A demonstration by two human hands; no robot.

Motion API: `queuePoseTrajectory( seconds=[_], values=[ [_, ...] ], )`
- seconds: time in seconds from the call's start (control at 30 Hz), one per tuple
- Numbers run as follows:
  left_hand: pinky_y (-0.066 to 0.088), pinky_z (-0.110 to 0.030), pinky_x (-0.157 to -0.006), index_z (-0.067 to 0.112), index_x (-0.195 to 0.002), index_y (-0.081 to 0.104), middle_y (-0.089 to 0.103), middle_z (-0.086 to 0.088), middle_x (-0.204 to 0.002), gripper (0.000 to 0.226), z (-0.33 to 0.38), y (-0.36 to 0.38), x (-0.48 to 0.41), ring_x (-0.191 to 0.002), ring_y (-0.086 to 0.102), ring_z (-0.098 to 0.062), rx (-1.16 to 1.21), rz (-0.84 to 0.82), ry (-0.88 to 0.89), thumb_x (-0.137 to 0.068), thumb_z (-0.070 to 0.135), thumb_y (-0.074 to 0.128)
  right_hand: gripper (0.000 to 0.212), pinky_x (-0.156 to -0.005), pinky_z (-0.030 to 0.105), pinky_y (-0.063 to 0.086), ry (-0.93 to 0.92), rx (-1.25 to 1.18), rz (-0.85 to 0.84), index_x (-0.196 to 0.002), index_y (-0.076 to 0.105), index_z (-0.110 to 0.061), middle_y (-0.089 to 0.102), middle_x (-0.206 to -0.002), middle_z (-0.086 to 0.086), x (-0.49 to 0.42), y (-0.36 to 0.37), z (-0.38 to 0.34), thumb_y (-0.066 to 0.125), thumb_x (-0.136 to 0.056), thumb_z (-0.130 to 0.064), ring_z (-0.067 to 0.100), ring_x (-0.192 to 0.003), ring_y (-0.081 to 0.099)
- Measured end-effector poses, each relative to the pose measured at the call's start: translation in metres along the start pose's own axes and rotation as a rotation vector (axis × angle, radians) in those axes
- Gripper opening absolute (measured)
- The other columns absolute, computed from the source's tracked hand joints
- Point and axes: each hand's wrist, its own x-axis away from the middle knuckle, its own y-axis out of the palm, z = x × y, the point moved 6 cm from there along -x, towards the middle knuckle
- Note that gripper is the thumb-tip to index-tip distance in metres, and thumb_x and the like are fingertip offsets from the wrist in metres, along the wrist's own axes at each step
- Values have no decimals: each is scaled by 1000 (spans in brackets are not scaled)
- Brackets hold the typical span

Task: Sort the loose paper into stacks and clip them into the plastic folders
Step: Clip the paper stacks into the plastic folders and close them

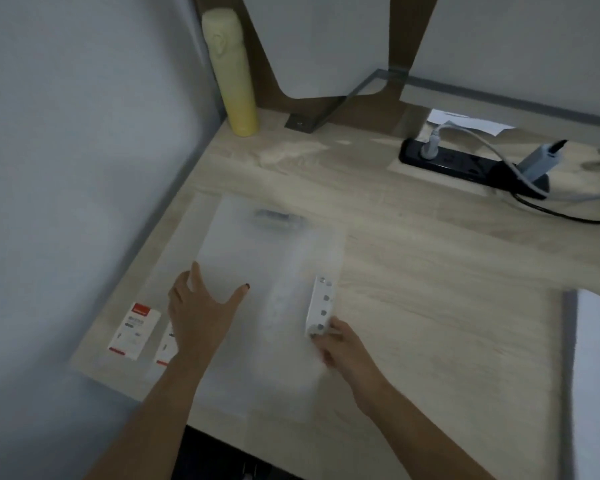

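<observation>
A translucent plastic folder (274, 258) with white paper under its cover lies flat on the wooden desk (413, 271), a dark clip showing dimly near its far end. My left hand (198, 313) rests on the folder's near left part, fingers spread. My right hand (340, 344) pinches the near end of a small white strip (321, 304) with several grey round dots, held at the folder's right edge. Another stack of white paper (596, 358) lies at the right edge of the view.
Two small white and red packets (134, 330) lie left of the folder near the desk's edge. A yellow bottle (231, 74) stands at the back by the wall. A black power strip (465, 164) with plugs and cables sits at the back right.
</observation>
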Motion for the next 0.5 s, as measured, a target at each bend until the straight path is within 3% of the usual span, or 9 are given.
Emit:
queuePoseTrajectory(
  seconds=[0.17,0.4,0.5],
  values=[
    [25,-40,-108,10,-145,25,34,-16,-142,90,68,44,40,-131,29,-33,44,-101,164,-76,53,64,32,-56,19,44,-47,-22,344,-123,51,-11,59,-88,-1,21,-95,9,54,-91,-10,12,-75,57],
    [15,-33,-112,11,-148,12,20,-13,-151,85,155,107,114,-139,19,-29,68,-320,371,-83,42,60,47,-93,39,43,-9,-38,586,-137,42,-10,56,-123,14,59,-206,34,53,-92,-14,29,-108,55],
    [15,-32,-112,10,-147,13,22,-14,-149,84,175,121,136,-137,21,-31,40,-357,417,-84,39,59,51,-91,35,39,27,-39,652,-139,38,-16,47,-131,9,72,-233,43,54,-91,-16,26,-111,49]
  ],
)
